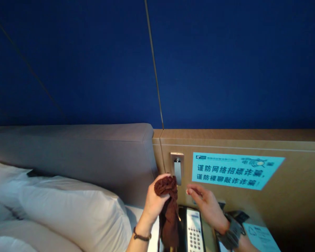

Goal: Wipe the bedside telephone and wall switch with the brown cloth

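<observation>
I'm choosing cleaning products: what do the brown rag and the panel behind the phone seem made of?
The brown rag in the left hand looks like soft matte woven cloth: it bunches and hangs limp. The panel looks like wood or wood-look laminate, smooth satin, with faint grain.

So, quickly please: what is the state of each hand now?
Left hand: closed, holding a brown cloth near the metal switch.
Right hand: open, holding nothing, above the telephone.

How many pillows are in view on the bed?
2 at least: one large white pillow against the headboard, another behind it at the left edge; more may lie out of view.
</observation>
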Demonstrator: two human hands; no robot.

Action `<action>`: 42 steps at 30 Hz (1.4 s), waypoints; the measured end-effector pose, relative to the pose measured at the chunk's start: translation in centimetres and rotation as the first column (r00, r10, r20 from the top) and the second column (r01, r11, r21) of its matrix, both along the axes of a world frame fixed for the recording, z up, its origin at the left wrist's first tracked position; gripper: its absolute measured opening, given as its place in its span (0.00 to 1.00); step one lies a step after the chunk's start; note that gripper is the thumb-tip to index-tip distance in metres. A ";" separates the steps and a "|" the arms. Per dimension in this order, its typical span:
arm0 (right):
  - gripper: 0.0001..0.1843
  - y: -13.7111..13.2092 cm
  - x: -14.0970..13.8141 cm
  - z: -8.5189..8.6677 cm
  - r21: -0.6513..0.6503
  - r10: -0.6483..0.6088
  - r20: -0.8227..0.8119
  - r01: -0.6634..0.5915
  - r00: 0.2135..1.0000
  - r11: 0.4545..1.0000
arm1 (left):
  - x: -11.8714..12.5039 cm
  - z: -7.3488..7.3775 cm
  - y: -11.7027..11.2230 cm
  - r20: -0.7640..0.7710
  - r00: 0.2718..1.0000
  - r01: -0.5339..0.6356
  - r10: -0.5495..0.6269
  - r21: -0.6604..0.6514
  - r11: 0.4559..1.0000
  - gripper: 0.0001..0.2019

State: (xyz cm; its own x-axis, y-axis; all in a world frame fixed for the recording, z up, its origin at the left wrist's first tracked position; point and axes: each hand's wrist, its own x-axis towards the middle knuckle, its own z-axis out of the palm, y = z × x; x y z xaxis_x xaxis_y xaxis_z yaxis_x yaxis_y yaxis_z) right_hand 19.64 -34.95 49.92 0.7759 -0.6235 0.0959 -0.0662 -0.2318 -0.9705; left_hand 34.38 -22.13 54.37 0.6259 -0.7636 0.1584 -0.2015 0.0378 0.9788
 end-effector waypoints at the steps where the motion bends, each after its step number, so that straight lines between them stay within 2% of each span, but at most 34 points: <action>1: 0.27 0.5 -0.2 0.1 -0.007 0.063 -0.005 -0.063 0.998 0.998 | -0.3 0.0 0.3 -0.027 0.999 0.026 -0.026 -0.016 1.000 0.26; 3: 0.25 1.6 -0.2 0.2 -0.027 0.207 0.020 -0.206 0.978 0.978 | -0.7 -0.3 0.5 -0.033 0.999 0.040 -0.042 -0.057 0.998 0.26; 5: 0.17 2.2 -0.1 -0.1 -0.059 0.262 -0.022 -0.263 0.965 0.963 | -0.5 -0.9 0.4 0.048 0.999 -0.012 0.016 -0.086 0.996 0.20; 6: 0.17 2.1 0.0 -0.5 -0.092 0.241 -0.071 -0.247 0.968 0.965 | -0.2 -1.4 0.4 0.115 0.991 -0.055 0.064 -0.076 0.996 0.17; 8: 0.23 1.4 -0.2 -1.2 -0.186 0.137 -0.147 -0.163 0.980 0.969 | 0.6 -2.5 0.6 0.246 0.959 -0.145 0.138 0.010 0.989 0.13; 10: 0.23 0.3 -0.7 -1.7 -0.278 0.060 -0.149 -0.100 0.987 0.955 | 1.3 -3.3 0.9 0.353 0.925 -0.205 0.140 0.156 0.966 0.11; 12: 0.22 -0.9 -1.2 -1.7 -0.298 0.059 -0.140 -0.099 0.988 0.949 | 1.7 -3.6 1.3 0.405 0.909 -0.228 0.101 0.279 0.933 0.08; 13: 0.23 -1.3 -1.3 -1.6 -0.256 0.086 -0.139 -0.120 0.987 0.959 | 1.7 -3.5 1.4 0.411 0.907 -0.230 0.090 0.305 0.924 0.07; 15: 0.23 -1.8 -1.5 -1.3 -0.038 0.200 -0.090 -0.204 0.976 0.978 | 1.7 -2.9 1.4 0.368 0.925 -0.210 0.094 0.290 0.934 0.10; 17: 0.23 -2.1 -1.5 -1.2 0.231 0.323 -0.005 -0.313 0.946 0.921 | 1.8 -2.6 1.3 0.264 0.961 -0.145 0.078 0.247 0.958 0.15; 18: 0.23 -2.2 -1.4 -1.3 0.315 0.361 0.021 -0.349 0.932 0.883 | 1.9 -2.6 1.2 0.203 0.978 -0.106 0.057 0.240 0.965 0.15; 19: 0.23 -2.3 -1.4 -1.6 0.360 0.386 0.023 -0.368 0.922 0.857 | 2.1 -3.0 1.0 0.129 0.991 -0.065 0.034 0.249 0.966 0.12; 21: 0.24 -2.9 -1.2 -2.2 0.365 0.393 -0.026 -0.357 0.919 0.860 | 2.6 -4.1 0.6 -0.040 0.999 0.004 0.008 0.292 0.956 0.07; 23: 0.26 -3.8 -0.7 -2.6 0.317 0.346 -0.065 -0.310 0.936 0.897 | 3.4 -5.4 -0.1 -0.164 0.986 0.027 0.027 0.315 0.949 0.08; 25: 0.27 -5.1 0.3 -2.2 0.230 0.249 -0.096 -0.222 0.964 0.947 | 4.2 -5.6 -1.2 -0.202 0.977 -0.005 0.071 0.309 0.951 0.10; 26: 0.27 -5.7 1.0 -1.6 0.163 0.175 -0.111 -0.156 0.978 0.974 | 4.6 -5.2 -1.9 -0.182 0.977 -0.052 0.110 0.299 0.953 0.09; 28: 0.26 -6.8 2.5 0.2 -0.006 -0.004 -0.115 0.004 0.993 1.000 | 5.1 -3.2 -3.4 -0.063 0.973 -0.196 0.221 0.269 0.943 0.08; 30: 0.25 -7.2 4.0 2.4 -0.167 -0.161 -0.064 0.148 0.985 0.975 | 5.0 -0.4 -4.8 0.149 0.945 -0.317 0.292 0.195 0.928 0.09; 31: 0.24 -7.1 4.7 3.5 -0.230 -0.207 -0.024 0.197 0.978 0.953 | 4.7 1.0 -5.3 0.268 0.922 -0.325 0.280 0.140 0.935 0.08; 33: 0.23 -6.3 5.8 4.9 -0.321 -0.244 0.063 0.251 0.968 0.913 | 3.8 3.0 -6.1 0.469 0.859 -0.250 0.204 0.036 0.968 0.09; 34: 0.23 -5.7 6.2 5.3 -0.356 -0.242 0.104 0.263 0.965 0.897 | 3.3 3.6 -6.4 0.529 0.829 -0.211 0.180 -0.001 0.977 0.10; 36: 0.23 -4.7 6.7 5.2 -0.424 -0.212 0.177 0.269 0.961 0.865 | 2.6 3.8 -6.9 0.569 0.796 -0.217 0.205 -0.048 0.975 0.10; 38: 0.23 -4.0 7.1 4.4 -0.494 -0.173 0.223 0.264 0.959 0.829 | 2.4 3.4 -7.5 0.554 0.797 -0.261 0.241 -0.044 0.964 0.09; 40: 0.23 -4.0 7.3 3.6 -0.558 -0.142 0.240 0.257 0.960 0.789 | 2.4 2.9 -8.0 0.573 0.793 -0.246 0.207 -0.009 0.969 0.08; 42: 0.23 -4.4 7.3 3.1 -0.644 -0.118 0.246 0.253 0.962 0.722 | 2.4 2.5 -8.2 0.618 0.772 -0.214 0.151 0.029 0.976 0.08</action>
State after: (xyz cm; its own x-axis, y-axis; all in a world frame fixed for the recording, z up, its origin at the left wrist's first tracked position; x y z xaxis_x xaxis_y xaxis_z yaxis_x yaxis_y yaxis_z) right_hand 26.95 -39.39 53.06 0.5791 -0.4764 0.6616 -0.0237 -0.8210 -0.5704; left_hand 36.83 -30.30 56.90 0.5516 -0.6759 0.4888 -0.7498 -0.1449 0.6457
